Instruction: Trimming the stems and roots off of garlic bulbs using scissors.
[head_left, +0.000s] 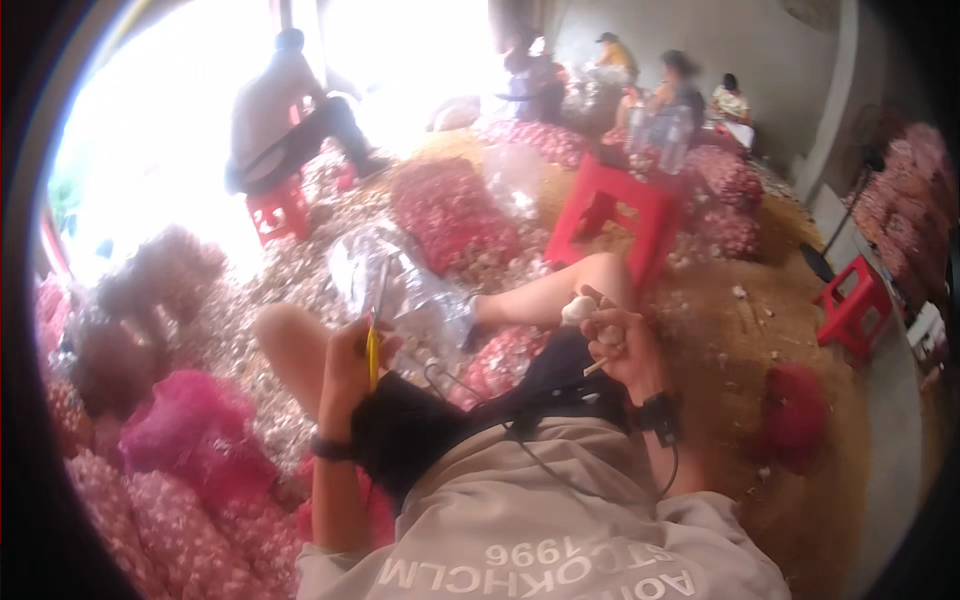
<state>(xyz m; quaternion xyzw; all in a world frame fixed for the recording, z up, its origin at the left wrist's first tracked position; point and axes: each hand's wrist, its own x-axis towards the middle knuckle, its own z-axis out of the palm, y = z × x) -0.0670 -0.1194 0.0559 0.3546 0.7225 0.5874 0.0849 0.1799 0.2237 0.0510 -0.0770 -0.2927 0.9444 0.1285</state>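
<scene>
My left hand (349, 362) is closed around a yellow-handled cutting tool (373, 352), whose narrow metal end points up and away; its exact kind is blurred. In my right hand (622, 345) are garlic bulbs (577, 310), one white bulb showing at the fingertips and more against the fingers. A short stalk sticks out below that hand. The two hands are apart, held above my lap on either side. A clear plastic bag (385, 262) lies between my legs, past the tool. Close to my lap is a pink mesh sack of garlic (508, 362).
Loose garlic (285, 375) covers the floor at left. Full mesh sacks (450, 210) stand ahead, and a bright pink sack (195, 435) at near left. A red stool (625, 215) lies tipped ahead; another red stool (857, 305) is at right. Several people sit farther off.
</scene>
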